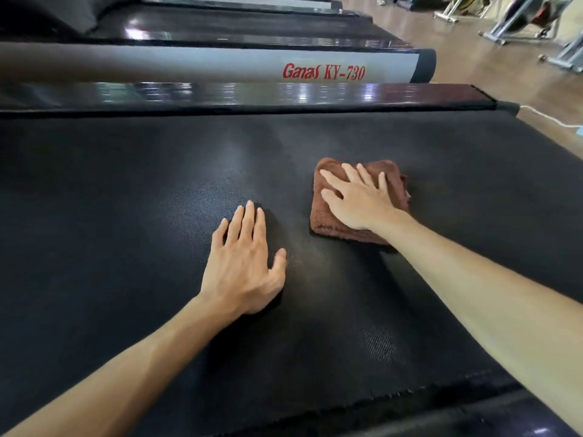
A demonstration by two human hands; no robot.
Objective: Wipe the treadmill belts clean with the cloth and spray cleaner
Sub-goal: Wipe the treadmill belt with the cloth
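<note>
Two bare forearms reach in from the bottom edge over the black treadmill belt (126,200), which fills most of the view. At the end of the right arm, the right hand (356,200) lies flat on a folded brown cloth (328,220), fingers straight and slightly spread, palm pressing down; nothing is pinched or curled round. That cloth sits on the belt right of centre, toward the belt's far edge, its fluffy border showing around the hand on every side except where the wrist crosses it. Just to its left, apart from the cloth, the left hand (246,260) rests palm down on the bare belt, fingers straight and close together, thumb held out to the side.

Beyond the belt runs a glossy dark side rail (284,93) that catches reflections of lights. Past it lies a grey frame bar (189,66) of the next treadmill, printed in red with "Ganas KY-730" and ending in a black end cap (426,66). More dark belts and rails follow behind it. A wooden floor (473,58) shows at upper right, with a white cable (549,118) on it and what seem to be the metal legs of exercise bikes (517,29), too blurred to be sure.
</note>
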